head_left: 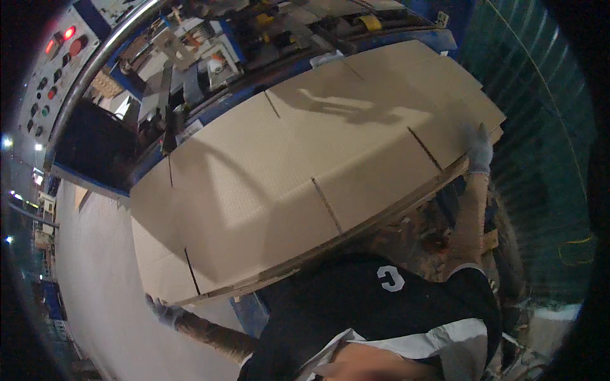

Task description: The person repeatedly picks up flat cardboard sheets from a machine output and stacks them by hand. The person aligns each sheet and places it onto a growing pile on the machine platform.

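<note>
A wide stack of slotted brown cardboard sheets (254, 171) lies across the space before me, tilted up to the right. Its far long edge reaches the machine. My left hand (164, 311), in a grey glove, grips the near left corner, with part of the fingers hidden by the board. At the right end my right hand (480, 149), also gloved in grey, holds the edge; some of its fingers show against the cardboard and the rest are hidden. Dark slots cut into both long sides of the top sheet, and shadows fall over it.
Beyond the sheets stands a blue-framed machine (210, 60) with metal parts. A control panel (56, 79) with lit red lamps and a curved metal rail (95, 63) are at upper left. Green corrugated sheeting (540, 159) rises on the right. Scraps (400, 238) lie below the near edge.
</note>
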`<state>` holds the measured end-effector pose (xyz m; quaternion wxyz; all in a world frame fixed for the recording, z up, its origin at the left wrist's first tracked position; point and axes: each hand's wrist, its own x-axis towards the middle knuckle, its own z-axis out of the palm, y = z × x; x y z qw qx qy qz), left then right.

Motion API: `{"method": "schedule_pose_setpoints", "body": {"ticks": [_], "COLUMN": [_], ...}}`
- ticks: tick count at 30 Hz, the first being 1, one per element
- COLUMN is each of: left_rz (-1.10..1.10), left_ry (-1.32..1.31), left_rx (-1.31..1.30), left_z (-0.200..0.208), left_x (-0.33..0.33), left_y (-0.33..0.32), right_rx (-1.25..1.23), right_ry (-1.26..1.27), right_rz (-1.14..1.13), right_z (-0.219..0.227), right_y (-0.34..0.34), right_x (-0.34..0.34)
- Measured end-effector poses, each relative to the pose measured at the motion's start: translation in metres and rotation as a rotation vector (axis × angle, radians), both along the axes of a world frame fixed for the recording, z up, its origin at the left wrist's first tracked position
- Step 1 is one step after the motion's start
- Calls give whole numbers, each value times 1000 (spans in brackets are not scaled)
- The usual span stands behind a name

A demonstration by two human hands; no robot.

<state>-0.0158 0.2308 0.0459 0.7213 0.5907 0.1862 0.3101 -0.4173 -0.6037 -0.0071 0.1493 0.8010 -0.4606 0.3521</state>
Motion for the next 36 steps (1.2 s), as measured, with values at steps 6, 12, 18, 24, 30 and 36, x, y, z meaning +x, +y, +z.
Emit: {"method": "schedule_pose_setpoints", "body": {"ticks": [6, 12, 18, 24, 30, 36], "left_rz": [-21, -454, -555, -986, -977, -802], "left_ry": [67, -41, 59, -263, -276, -506], "left_rx": [-27, -190, 323, 1763, 1853, 1744], "left_z": [13, 13, 23, 46, 51, 30], "left_x": [4, -11, -75, -84, -63, 10], "left_y": [11, -25, -97, -171, -183, -200], "right_rx": [546, 413, -55, 154, 243, 177], "right_ry": [-1309, -890, -43, 549, 528, 423], "right_rz": [699, 457, 1073, 1227, 1224, 1227], "right_z": [117, 194, 111, 107, 93, 92], "right_y": [44, 163, 261, 265, 238, 201], "right_x": [32, 21, 50, 82, 111, 176]}}
